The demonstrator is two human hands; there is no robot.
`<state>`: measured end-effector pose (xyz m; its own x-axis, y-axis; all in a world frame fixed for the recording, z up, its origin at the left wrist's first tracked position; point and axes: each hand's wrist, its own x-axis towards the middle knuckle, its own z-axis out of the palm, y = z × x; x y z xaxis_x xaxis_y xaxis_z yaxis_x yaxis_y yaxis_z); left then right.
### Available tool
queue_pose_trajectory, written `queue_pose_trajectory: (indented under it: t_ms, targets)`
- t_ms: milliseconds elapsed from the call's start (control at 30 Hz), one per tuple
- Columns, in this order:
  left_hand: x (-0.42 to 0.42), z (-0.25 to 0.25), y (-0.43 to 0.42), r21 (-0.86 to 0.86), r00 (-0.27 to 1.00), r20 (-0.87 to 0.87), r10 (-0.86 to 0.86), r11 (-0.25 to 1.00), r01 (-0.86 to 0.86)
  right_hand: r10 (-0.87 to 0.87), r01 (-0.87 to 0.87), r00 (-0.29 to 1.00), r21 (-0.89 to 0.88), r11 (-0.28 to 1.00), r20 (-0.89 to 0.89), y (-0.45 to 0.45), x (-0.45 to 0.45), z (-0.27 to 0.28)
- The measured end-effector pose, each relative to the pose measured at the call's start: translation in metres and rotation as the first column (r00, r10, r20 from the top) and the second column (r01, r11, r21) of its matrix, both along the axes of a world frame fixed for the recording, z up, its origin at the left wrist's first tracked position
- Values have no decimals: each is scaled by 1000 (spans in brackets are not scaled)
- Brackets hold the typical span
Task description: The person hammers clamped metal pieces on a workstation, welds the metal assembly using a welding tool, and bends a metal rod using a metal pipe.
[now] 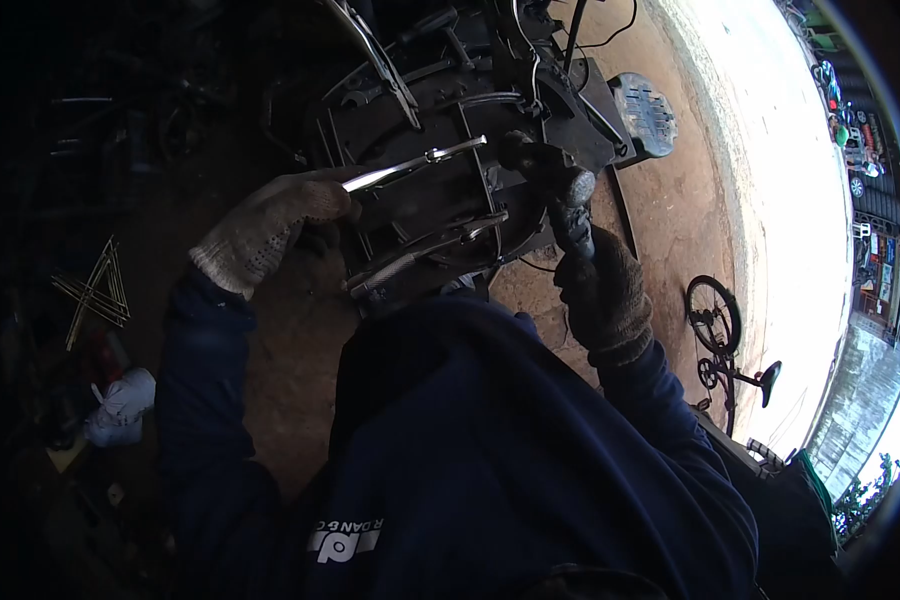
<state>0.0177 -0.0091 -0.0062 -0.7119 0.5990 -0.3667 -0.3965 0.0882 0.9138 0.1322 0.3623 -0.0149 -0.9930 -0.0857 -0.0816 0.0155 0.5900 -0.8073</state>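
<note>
My left hand [288, 222], in a dotted work glove, is closed on the near end of shiny locking pliers [402, 171]. The pliers point right across a dark metal work table [410, 210]. My right hand [606, 297], gloved too, is wrapped round the handle of a hammer [573, 222]. The hammer's dark head is raised over the table's right part, close to the pliers' far end; I cannot tell if it touches anything. A second pair of locking pliers [430, 250] lies nearer my body, along the table's front.
More clamps [375, 60] and an open-ended wrench [358, 97] are at the table's far side. A perforated grey plate [645, 115] juts out at right. Thin rods [98, 290] lie on the left. A bicycle [720, 345] stands right, on the brown ground [685, 210].
</note>
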Motion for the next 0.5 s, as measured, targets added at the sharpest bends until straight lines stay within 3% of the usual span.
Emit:
queue_pose_trajectory:
  t_ms: [133, 200, 233, 300, 333, 400, 500]
  targets:
    - [0, -9, -4, 17, 995, 76, 59, 998, -61, -37, 31, 999, -136, 990, -39, 0, 4, -15]
    - [1, -2, 0, -61, 995, 78, 58, 997, -53, -19, -12, 975, 139, 990, 220, 0, -1, -25]
    - [-3, -3, 0, -60, 996, 70, 62, 997, -58, -15, -15, 977, 140, 990, 212, 2, -5, -20]
    - [-9, -7, 0, -125, 983, 179, 30, 992, -7, -72, 152, 910, -167, 974, 408, 3, -6, -6]
    - [-5, -4, 1, -128, 982, 186, 26, 992, -2, -75, 157, 907, -168, 973, 414, 1, -3, -3]
    - [0, 2, 6, -128, 998, 54, 42, 991, -35, -120, 259, 933, -403, 877, 339, -3, 1, 1]
    - [-1, -10, -4, 23, 999, -52, 0, 1000, 1, -148, 299, 922, -413, 860, 358, 2, -7, 2]
